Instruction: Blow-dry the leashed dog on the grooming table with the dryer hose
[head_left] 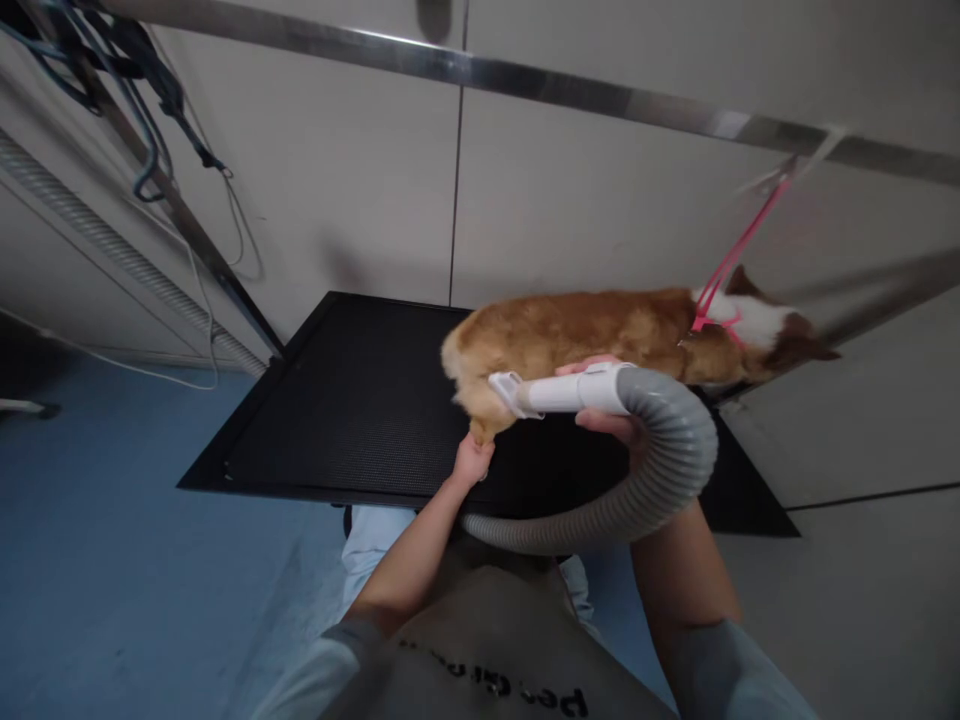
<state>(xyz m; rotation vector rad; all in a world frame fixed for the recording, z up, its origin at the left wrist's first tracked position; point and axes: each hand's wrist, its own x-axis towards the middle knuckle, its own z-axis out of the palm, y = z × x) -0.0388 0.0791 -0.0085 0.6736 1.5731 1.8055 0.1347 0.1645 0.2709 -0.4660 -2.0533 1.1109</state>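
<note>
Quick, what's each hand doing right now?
Left hand: closed, holding the dog's hind leg.
Right hand: closed, holding the white nozzle.

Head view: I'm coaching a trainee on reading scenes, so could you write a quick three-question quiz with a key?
1. Multiple choice: which hand holds the white nozzle: A left, B right?
2. True or false: the pink strap rises from the dog toward the metal bar.
3. Fill in: the left hand grips the dog's ____.

Key: 1. B, the right hand; 2. true; 3. hind leg.
</note>
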